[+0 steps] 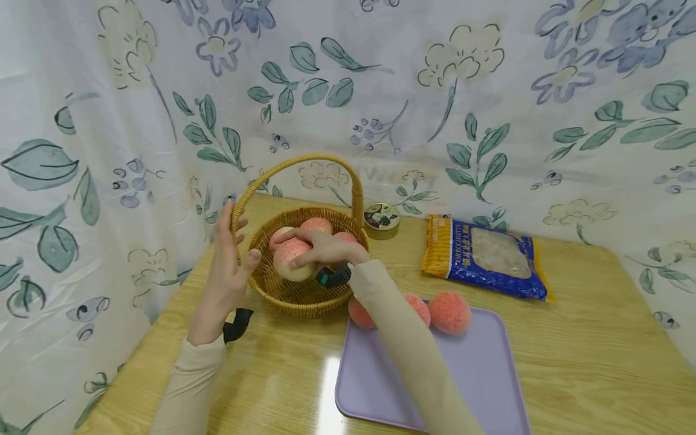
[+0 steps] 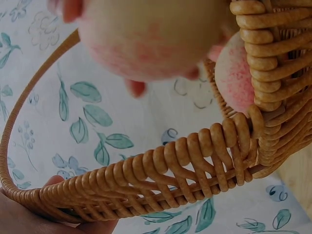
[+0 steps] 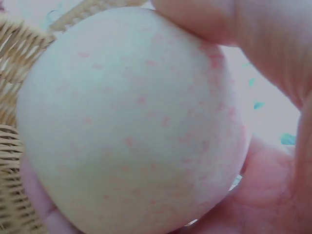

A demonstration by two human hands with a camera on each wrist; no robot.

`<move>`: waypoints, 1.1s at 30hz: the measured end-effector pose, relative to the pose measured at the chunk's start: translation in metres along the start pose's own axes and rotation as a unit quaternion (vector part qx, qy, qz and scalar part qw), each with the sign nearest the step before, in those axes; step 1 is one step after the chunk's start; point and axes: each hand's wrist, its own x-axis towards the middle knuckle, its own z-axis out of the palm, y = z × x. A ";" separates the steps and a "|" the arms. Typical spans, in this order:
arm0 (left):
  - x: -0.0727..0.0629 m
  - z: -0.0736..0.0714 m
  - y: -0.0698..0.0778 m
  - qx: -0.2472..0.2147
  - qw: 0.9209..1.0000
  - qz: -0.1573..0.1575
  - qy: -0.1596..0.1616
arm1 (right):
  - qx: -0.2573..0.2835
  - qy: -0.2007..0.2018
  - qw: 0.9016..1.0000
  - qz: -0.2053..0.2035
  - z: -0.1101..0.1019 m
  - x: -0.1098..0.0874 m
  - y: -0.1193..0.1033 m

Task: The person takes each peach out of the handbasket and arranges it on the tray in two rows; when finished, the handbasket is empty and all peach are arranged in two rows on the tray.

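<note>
A wicker basket (image 1: 301, 309) with a tall arched handle stands on the table, with several pink-and-cream peaches inside, among them a pink one (image 1: 316, 226) at the back. My right hand (image 1: 321, 244) reaches in over the rim and grips a peach (image 1: 293, 266). That peach (image 3: 131, 117) fills most of the right wrist view, fingers and thumb around it. At the basket's left side, my left hand (image 1: 228, 275) holds the handle's base, its thumb by the rim. In the left wrist view, the held peach (image 2: 151, 44) shows above the woven rim (image 2: 161, 161).
A lilac tray (image 1: 484, 368) lies at the front right under my right forearm, with three peaches, one a pink peach (image 1: 450, 313), along its far edge. Behind are a round tin (image 1: 382, 220) and a blue-and-yellow orecchiette bag (image 1: 486, 257). Floral cloth (image 1: 380, 90) hangs behind the table.
</note>
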 end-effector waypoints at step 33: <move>-0.001 0.001 0.000 0.004 1.000 0.009 0.000 | 0.214 0.152 0.959 -0.111 -0.061 -0.163 0.052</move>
